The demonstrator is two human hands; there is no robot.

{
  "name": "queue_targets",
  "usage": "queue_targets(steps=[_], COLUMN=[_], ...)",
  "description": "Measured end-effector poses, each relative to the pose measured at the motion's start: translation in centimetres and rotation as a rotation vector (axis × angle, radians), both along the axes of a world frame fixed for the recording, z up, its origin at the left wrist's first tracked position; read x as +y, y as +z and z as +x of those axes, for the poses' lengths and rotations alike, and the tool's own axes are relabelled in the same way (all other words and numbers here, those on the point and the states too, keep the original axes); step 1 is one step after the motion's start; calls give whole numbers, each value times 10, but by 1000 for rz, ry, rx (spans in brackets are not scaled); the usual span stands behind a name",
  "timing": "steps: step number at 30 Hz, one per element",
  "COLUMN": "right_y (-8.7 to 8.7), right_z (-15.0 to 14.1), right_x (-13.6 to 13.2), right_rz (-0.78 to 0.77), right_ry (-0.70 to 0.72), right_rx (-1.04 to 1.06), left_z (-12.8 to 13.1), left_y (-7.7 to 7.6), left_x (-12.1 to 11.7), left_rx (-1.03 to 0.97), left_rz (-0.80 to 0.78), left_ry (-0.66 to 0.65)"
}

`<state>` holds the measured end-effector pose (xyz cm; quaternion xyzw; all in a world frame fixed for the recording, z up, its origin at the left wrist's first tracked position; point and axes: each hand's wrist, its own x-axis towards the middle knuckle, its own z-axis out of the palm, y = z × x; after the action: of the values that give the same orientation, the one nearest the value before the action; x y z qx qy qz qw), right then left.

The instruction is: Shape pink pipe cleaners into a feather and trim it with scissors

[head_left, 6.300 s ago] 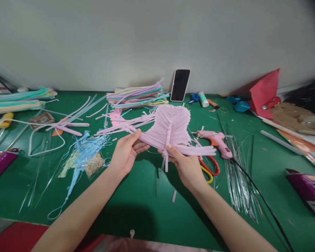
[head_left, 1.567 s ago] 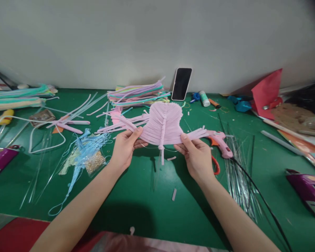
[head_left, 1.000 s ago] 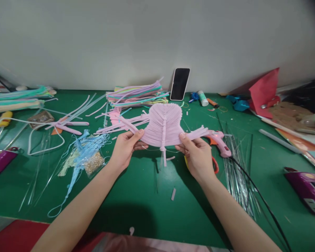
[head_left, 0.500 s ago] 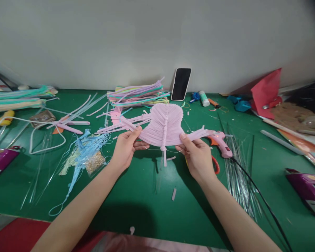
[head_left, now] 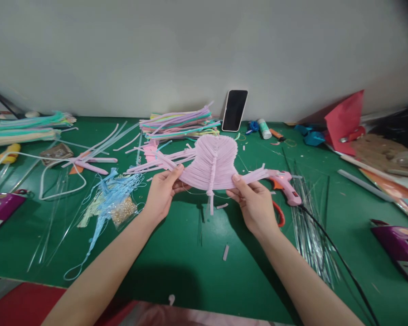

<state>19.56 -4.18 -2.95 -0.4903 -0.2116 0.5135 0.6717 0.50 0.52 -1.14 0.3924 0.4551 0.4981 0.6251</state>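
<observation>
A pale pink leaf-shaped piece woven from pipe cleaners [head_left: 213,160] hangs above the green table [head_left: 190,267], held by both hands. My left hand [head_left: 163,192] pinches its lower left edge, thumb on top, where long loose pink ends stick out to the left. My right hand [head_left: 255,203] pinches the lower right edge, next to loose ends pointing right. A short stem hangs down from the middle of the piece, between the two hands.
A pink glue gun [head_left: 285,185] with a black cord and red-handled scissors [head_left: 279,213] lie right of my right hand. Thin wires [head_left: 309,226], a stack of coloured pipe cleaners [head_left: 178,124], a phone [head_left: 234,111], blue threads [head_left: 112,188] and purple boxes [head_left: 399,246] surround them.
Over the last seconds my right hand moved from under the stem to the right edge of the pink piece. In the last half second, both hands and the piece barely shifted.
</observation>
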Motion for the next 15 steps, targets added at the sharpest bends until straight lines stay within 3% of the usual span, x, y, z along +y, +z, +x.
queue_targets(steps=[15], right_y=[1], right_z=[-1], right_x=[-1], right_rz=[-15], right_ry=[11], right_rx=[24], left_z=[-2], left_y=[0], left_x=[0], left_rx=[-27], left_rz=[-12], left_ry=[-27])
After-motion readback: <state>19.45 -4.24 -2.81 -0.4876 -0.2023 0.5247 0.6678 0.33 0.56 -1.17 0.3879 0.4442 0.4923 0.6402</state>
